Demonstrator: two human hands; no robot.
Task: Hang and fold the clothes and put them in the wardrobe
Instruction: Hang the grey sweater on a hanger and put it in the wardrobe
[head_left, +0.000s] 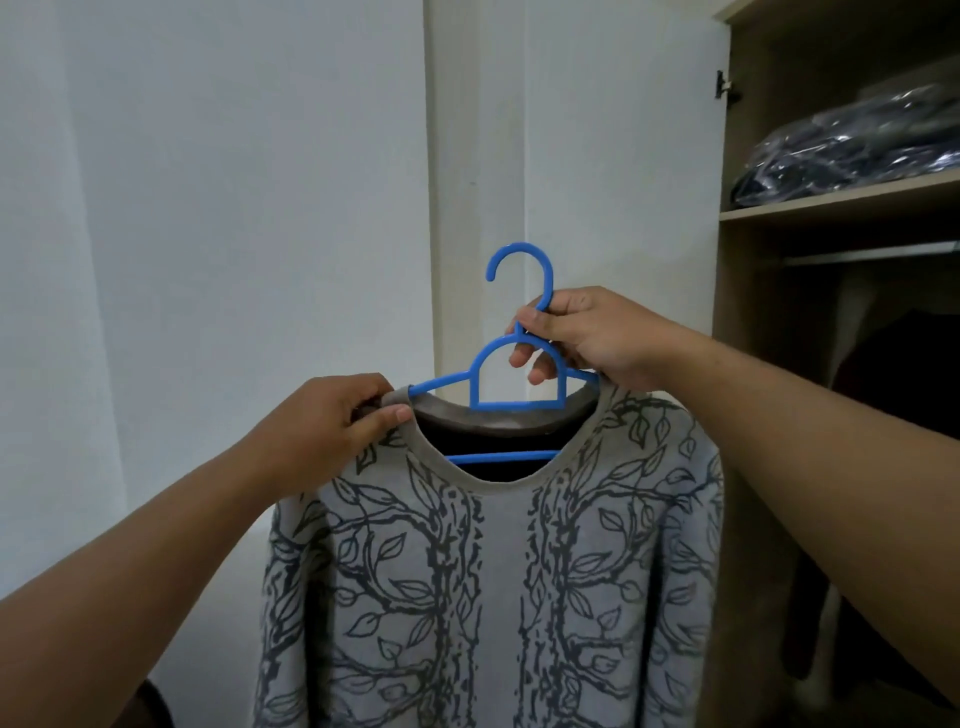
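Note:
A grey sweater (493, 571) with a dark leaf-and-branch print hangs on a blue plastic hanger (514, 384), held up in front of me. My right hand (587, 338) grips the hanger's neck just under the hook. My left hand (332, 421) pinches the sweater's collar at the left shoulder, where the hanger's arm goes in. The hanger's lower bar shows through the neck opening. To the right stands the open wardrobe (732, 260).
The wardrobe's upper shelf (841, 200) carries dark clothes in shiny plastic bags (852, 150). Beneath it runs a metal rail (872, 253) with dark garments (893, 374) hanging. A white wall and the wardrobe's open door (623, 156) lie behind the hanger.

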